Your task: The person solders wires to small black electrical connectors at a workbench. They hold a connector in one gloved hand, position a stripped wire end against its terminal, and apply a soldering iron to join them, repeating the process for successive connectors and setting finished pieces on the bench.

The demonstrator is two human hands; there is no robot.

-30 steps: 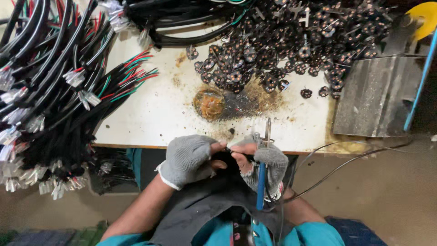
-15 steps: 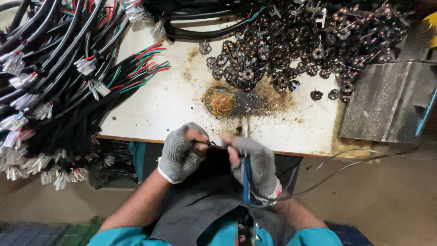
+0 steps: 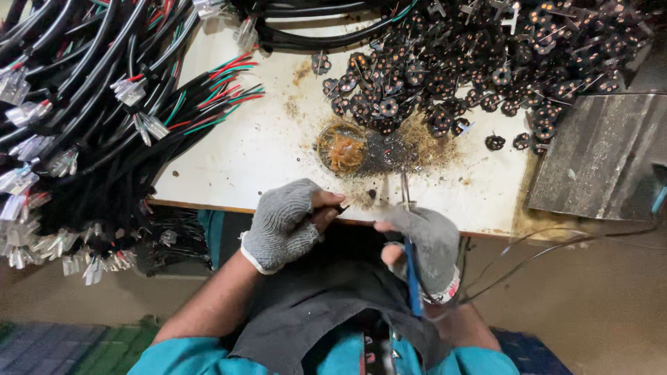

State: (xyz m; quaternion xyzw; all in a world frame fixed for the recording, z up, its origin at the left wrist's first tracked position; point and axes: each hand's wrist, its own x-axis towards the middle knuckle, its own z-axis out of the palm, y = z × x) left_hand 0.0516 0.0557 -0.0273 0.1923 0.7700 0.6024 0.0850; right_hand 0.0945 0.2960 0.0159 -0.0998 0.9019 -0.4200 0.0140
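Observation:
My left hand (image 3: 288, 221), in a grey fingerless glove, pinches a small dark part at its fingertips, at the table's near edge. My right hand (image 3: 424, 243), gloved the same way, grips a soldering iron (image 3: 410, 257) with a blue handle; its metal tip points up onto the white table (image 3: 264, 153). The two hands sit close together, fingertips almost touching. Just beyond them lies a round tin of brown flux (image 3: 342, 148) amid burnt residue.
Several small black round connectors with copper pins (image 3: 445, 76) are heaped at the back right. Bundles of black cables with coloured wires and clear plugs (image 3: 76, 132) cover the left side. A grey metal block (image 3: 601, 156) sits at the right. Thin wires (image 3: 556, 246) trail off the edge.
The view has shifted, so the table appears lower and further right. My hands stay together at the table edge; the iron's tip has moved a little toward the flux tin.

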